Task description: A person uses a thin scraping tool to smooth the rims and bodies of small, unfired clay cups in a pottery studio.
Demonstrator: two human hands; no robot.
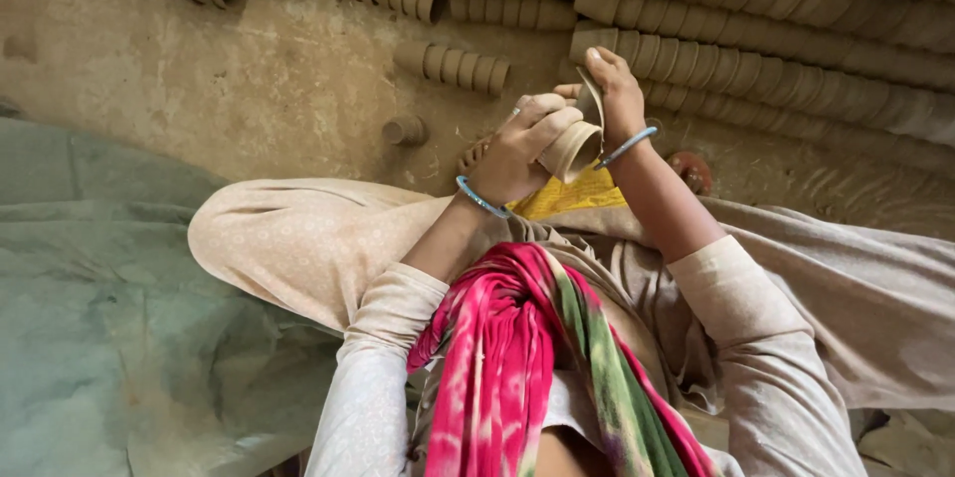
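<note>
Nearest, at 6 o'clock, a pink scarf (pixel 517 358); above it the left hand (pixel 512 154) wraps the clay cup (pixel 572 149) at frame centre while the right hand (pixel 617 94) pinches its rim, the cup likely light, brittle, best cradled by the wall; at 12 o'clock, stacked empty cup rows (pixel 756 29).

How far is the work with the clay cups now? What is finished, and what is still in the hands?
Done: many clay cups lie nested in long rows on the ground, with a few short stacks nearby. In hand: the left hand holds one clay cup, and the right hand presses a thin curved piece at its rim. Left: this cup is not yet in a row; how many more remain cannot be seen.
</note>
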